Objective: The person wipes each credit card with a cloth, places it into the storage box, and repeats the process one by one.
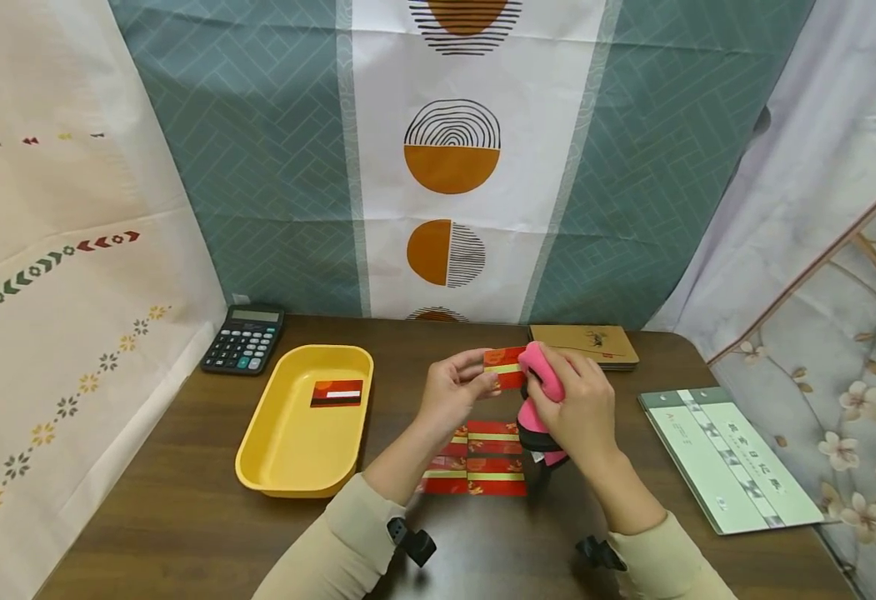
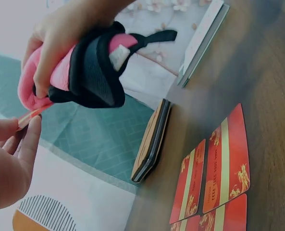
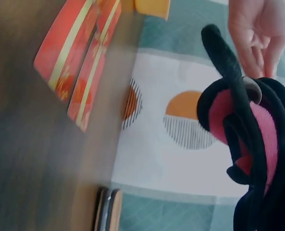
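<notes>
My left hand (image 1: pixel 448 390) pinches a red card (image 1: pixel 503 358) with a pale gold stripe, raised above the table. In the left wrist view the card shows nearly edge-on between thumb and fingers. My right hand (image 1: pixel 586 410) grips a soft pink cloth pad (image 1: pixel 541 365) with black edging and a black strap, bunched up against the card's right end. Part of the card is hidden by it. Below the hands, several similar red cards (image 1: pixel 496 477) lie face up side by side on the table. One more card (image 1: pixel 336 387), showing a dark stripe and a white strip, lies inside the yellow tray (image 1: pixel 295 454).
A black calculator (image 1: pixel 244 340) sits at the back left, beside the tray. Brown-covered notebooks (image 1: pixel 588 343) lie at the back edge, behind my right hand. To the right is a pale green notebook (image 1: pixel 730 458). Patterned cloths (image 1: pixel 272 167) hang around the wooden table (image 1: pixel 182 508).
</notes>
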Tool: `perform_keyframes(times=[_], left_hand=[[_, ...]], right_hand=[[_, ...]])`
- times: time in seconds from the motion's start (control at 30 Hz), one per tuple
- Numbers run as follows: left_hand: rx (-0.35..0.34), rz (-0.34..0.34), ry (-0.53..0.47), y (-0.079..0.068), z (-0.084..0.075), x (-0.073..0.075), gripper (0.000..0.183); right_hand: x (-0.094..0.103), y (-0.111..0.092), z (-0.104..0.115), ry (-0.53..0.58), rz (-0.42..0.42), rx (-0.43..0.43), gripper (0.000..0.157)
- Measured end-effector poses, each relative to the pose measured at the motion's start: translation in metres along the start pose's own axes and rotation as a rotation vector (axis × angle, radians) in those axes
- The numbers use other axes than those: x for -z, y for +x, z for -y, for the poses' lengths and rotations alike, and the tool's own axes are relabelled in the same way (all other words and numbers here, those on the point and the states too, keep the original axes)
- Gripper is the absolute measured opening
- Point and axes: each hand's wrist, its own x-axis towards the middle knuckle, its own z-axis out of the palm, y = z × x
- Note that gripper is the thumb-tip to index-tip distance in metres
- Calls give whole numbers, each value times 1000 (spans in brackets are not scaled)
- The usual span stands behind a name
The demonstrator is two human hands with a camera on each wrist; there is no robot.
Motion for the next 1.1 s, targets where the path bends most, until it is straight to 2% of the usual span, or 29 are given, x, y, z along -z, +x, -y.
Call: perform_keyframes(times=[0.13,0.37,0.43,0.57,0.67,0.77,0.83,1.0,1.1], left_hand=[[-5,42,15,-2,-2,1,36],[-133,160,177,-11,-9,5,34],[-142,181,198,-14,-12,7,35],[-127,200,160,-20,-15,12,36],[-124,174,100,-22,-16,17,39],[-126,146,50,-23,-18,22,40],[-129,151,51,-24,-20,24,40],[-128,200,128,-26,-20,26,40],[-122,226,150,-28,-16,23,40]], right_hand=[[6,5,8,-36,63,-3,46],[3,5,37,-18,138,99,37],[5,4,44,-15,160,125,37],[9,1,48,-22,185,133,43],[12,-1,45,-12,183,130,45],[14,-3,38,7,158,108,41],[17,-1,32,13,128,70,39],[21,8,26,7,67,-54,40],[18,9,35,11,60,-67,39]])
